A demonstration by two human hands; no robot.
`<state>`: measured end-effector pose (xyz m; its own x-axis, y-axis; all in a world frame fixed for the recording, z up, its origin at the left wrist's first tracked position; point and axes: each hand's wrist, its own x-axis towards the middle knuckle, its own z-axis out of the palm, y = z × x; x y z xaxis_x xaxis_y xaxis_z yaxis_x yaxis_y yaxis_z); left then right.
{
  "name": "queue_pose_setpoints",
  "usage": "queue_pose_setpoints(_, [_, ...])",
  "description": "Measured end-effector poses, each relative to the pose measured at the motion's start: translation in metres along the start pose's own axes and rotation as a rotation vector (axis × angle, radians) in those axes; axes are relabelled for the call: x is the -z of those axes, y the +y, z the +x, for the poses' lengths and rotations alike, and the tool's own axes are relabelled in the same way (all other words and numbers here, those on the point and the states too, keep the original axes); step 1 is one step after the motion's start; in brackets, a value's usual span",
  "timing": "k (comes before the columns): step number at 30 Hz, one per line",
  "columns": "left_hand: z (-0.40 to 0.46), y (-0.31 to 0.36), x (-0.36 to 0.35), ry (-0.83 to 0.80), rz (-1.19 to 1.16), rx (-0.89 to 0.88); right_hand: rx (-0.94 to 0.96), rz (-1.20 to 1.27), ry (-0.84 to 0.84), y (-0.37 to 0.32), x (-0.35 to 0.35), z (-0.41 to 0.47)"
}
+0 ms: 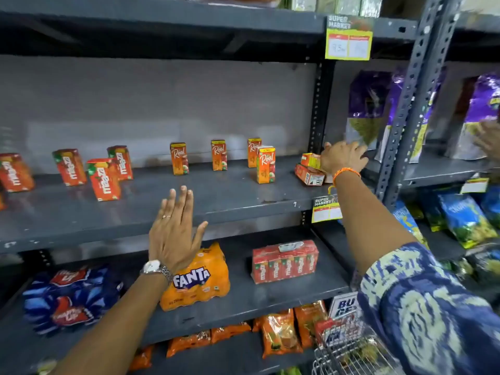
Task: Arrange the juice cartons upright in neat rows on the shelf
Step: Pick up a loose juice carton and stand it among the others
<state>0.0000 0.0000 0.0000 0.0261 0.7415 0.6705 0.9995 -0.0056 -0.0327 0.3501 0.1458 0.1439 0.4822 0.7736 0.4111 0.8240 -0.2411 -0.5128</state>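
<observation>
- While the left hand (173, 234) hovers flat with fingers spread at frame centre, touching nothing, the right hand (342, 159) grips a tilted juice carton (311, 160) at right.
- It rests on a fallen carton (308, 175) on the shelf (216, 212).

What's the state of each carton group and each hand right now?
Maaza cartons: upright, scattered.
Real cartons: four upright, loosely spaced.
Fallen cartons: lying flat at the shelf's right end.
Right hand: on the fallen cartons; grip hidden.
Left hand: open, fingers spread, empty.
</observation>
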Motion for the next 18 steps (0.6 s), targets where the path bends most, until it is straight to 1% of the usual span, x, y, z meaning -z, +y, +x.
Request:
queue_pose_setpoints(2, [0.0, 0.001, 0.001, 0.015, 0.014, 0.021, -0.04, -0.061, -0.146, 0.001, 0.001, 0.001])
queue_pose_setpoints(4, [-0.002, 0.001, 0.0, 0.027, 0.015, 0.039, -0.058, -0.061, -0.221, 0.002, 0.0, 0.005])
queue_pose_setpoints(7, [-0.002, 0.002, -0.003, 0.049, -0.003, 0.032, -0.048, -0.01, -0.234, 0.001, -0.002, 0.006])
queue_pose_setpoints(9, [-0.001, 0.001, -0.004, 0.085, 0.004, 0.022, -0.007, 0.039, -0.251, 0.002, -0.003, 0.014])
queue_pose_setpoints(14, [-0.001, 0.002, -0.003, 0.085, 0.008, 0.031, 0.093, 0.167, -0.29, 0.008, -0.01, 0.033])
queue_pose_setpoints(18, [0.0, 0.0, -0.002, 0.064, 0.026, 0.023, 0.043, 0.392, -0.269, 0.007, -0.007, 0.028])
